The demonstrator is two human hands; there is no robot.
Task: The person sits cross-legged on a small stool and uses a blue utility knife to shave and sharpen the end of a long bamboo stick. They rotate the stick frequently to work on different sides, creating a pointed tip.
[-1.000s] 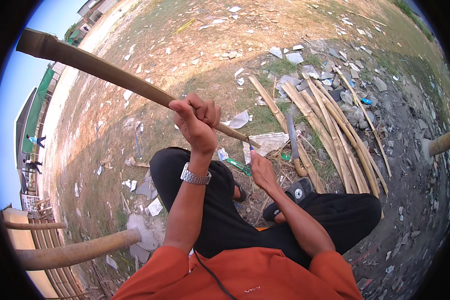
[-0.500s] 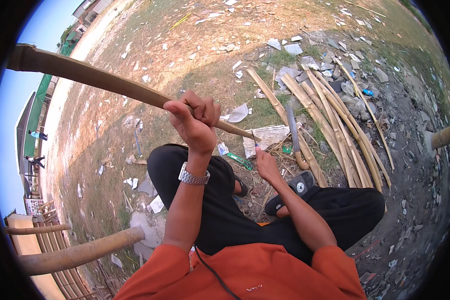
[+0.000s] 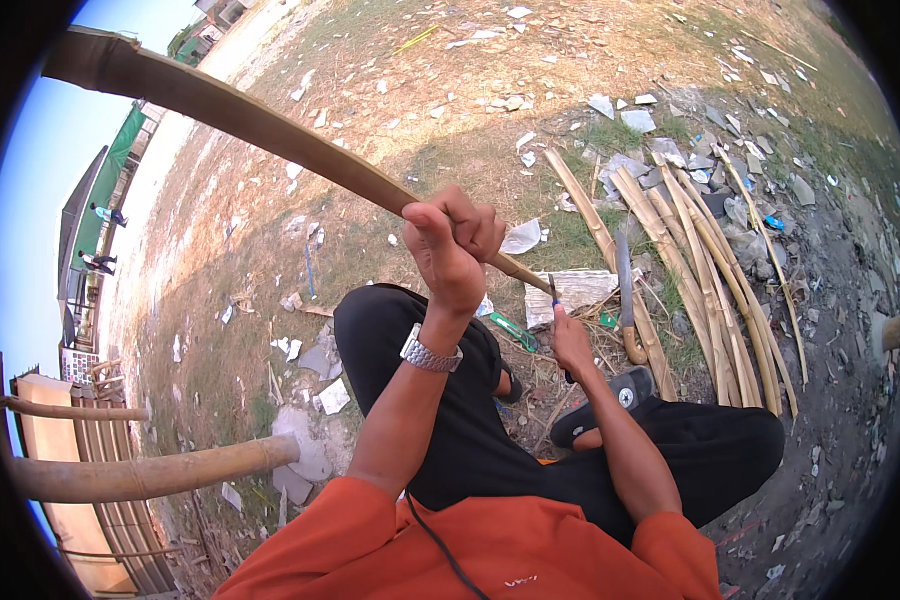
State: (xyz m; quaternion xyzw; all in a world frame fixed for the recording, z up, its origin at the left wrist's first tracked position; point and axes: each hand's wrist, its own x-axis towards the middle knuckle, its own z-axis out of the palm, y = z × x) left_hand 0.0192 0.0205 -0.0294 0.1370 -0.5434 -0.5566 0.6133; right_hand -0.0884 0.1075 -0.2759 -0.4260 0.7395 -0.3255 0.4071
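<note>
Bamboo strip (image 3: 270,130): gripped in your curled left hand (image 3: 455,248)
Blue-handled tool (image 3: 556,300): clasped in your right hand (image 3: 572,342)
Long knife (image 3: 627,312): just right of that hand

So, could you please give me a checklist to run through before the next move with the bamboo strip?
1. Left hand, grip on the long tan split-bamboo strip: fingers curled around it, ok.
2. Right hand, grip on the slim dark-and-blue hand tool: closed, ok.
3. Left fingers clear of the tool: apart, ok.
4. Long grey-bladed knife with wooden handle: lying down, in neither hand, ok.
5. Depth of the tool's cut: too small to see, cannot tell.
</note>
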